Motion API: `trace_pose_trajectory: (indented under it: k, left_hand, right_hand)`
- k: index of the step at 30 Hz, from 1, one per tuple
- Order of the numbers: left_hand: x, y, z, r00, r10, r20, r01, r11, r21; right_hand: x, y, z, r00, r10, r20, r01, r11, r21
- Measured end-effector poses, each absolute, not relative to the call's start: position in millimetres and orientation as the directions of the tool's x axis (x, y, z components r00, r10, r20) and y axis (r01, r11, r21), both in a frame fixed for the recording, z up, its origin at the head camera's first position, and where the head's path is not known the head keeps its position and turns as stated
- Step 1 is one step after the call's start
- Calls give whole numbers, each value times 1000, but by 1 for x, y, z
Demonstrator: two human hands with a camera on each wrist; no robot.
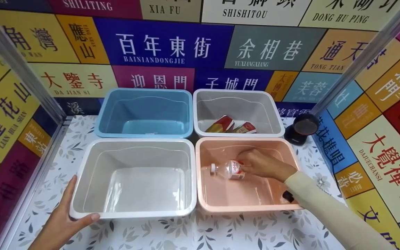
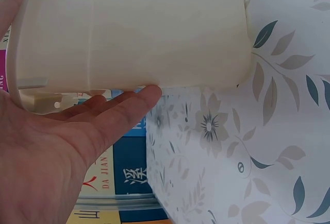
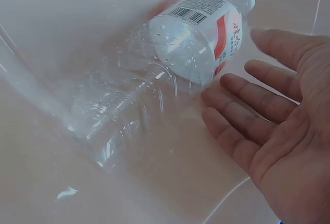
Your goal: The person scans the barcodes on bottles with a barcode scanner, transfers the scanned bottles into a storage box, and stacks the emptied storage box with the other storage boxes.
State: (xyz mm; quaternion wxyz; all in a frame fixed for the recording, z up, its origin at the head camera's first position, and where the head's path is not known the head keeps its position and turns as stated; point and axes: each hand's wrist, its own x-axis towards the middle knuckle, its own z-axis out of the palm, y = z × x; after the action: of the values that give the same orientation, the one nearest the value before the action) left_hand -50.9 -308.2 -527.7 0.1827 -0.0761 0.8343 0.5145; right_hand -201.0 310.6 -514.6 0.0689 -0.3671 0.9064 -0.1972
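Observation:
In the head view a clear plastic bottle (image 1: 234,170) with a red and white label lies in the pink bin (image 1: 248,208), its white cap toward the left. My right hand (image 1: 264,164) is inside that bin at the bottle. The right wrist view has the bottle (image 3: 175,44) beside my right hand (image 3: 278,110), whose fingers are extended, with no grip around it. At the front left, my left hand (image 1: 61,215) rests on the corner of the white bin (image 1: 134,214); in the left wrist view the fingers of my left hand (image 2: 67,141) lie along the bin's outer wall (image 2: 144,33).
Behind stand a blue bin (image 1: 144,135) and a grey bin (image 1: 238,93); red and gold cans (image 1: 222,124) lie in the grey one. A black round object (image 1: 301,128) stands right of it. Walls with printed signs surround the patterned table (image 1: 144,234).

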Motion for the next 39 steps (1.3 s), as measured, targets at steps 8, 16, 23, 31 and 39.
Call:
trace_pose_trajectory:
  k: [8,16,23,31,39]
  left_hand:
    - [-48,-308,-529,-935,57,-351,-287,461,840]
    - [-48,-307,-528,-944,56,-324,-258,486,835]
    - [-47,-309,-530,-949,61,-309,-240,496,835]
    - [-47,-308,-529,-951,64,-303,-235,488,840]
    - [-46,-307,-529,-949,63,-308,-241,484,841]
  right_hand:
    - [-201,311,-520,-721,-693,13,-633,652,-417]
    - [-200,313,-520,-711,-701,-50,-618,657,-431]
    - [-200,313,-523,-706,-708,-38,-627,649,-430]
    - [-196,312,-523,-740,-650,-174,-533,724,-437]
    - [-195,311,-526,-734,-602,-315,-434,773,-464]
